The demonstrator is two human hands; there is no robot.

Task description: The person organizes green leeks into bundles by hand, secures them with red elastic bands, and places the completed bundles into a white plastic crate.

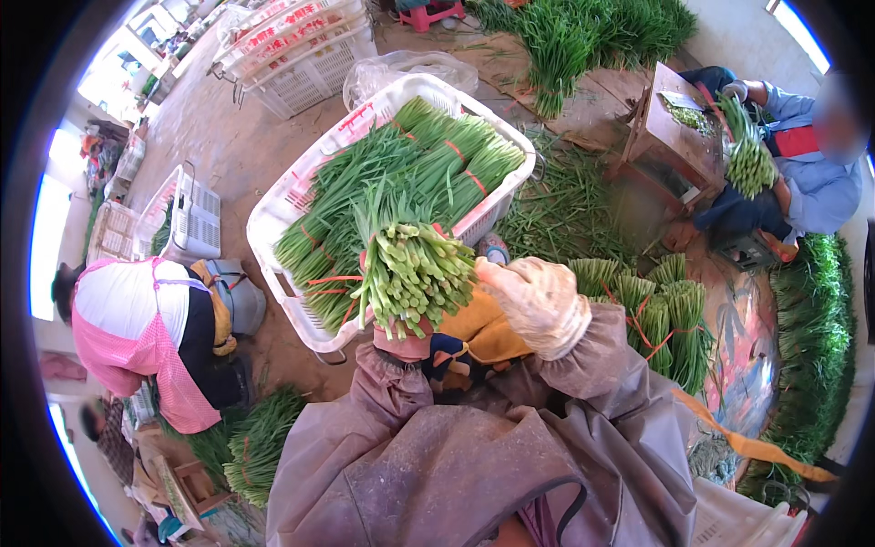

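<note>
A bunch of garlic chives (415,278) is held up in front of me, its pale cut ends turned toward me and a red band at its side. My left hand (403,343) grips it from below; the bunch hides most of the fingers. My right hand (538,305), in a cream glove, is at the bunch's right side with its fingers bent in a pinch. What those fingers hold, if anything, I cannot make out. Behind the held bunch sits a white plastic crate (273,232) with several chive bunches (428,150) tied with red bands.
Banded bunches (670,319) stand at my right, near loose chives (556,210) on the floor. Stacked white crates (301,64) are at the back. A person (811,173) sits by a wooden box (670,137) at right, holding chives. Another person (137,319) bends over at left.
</note>
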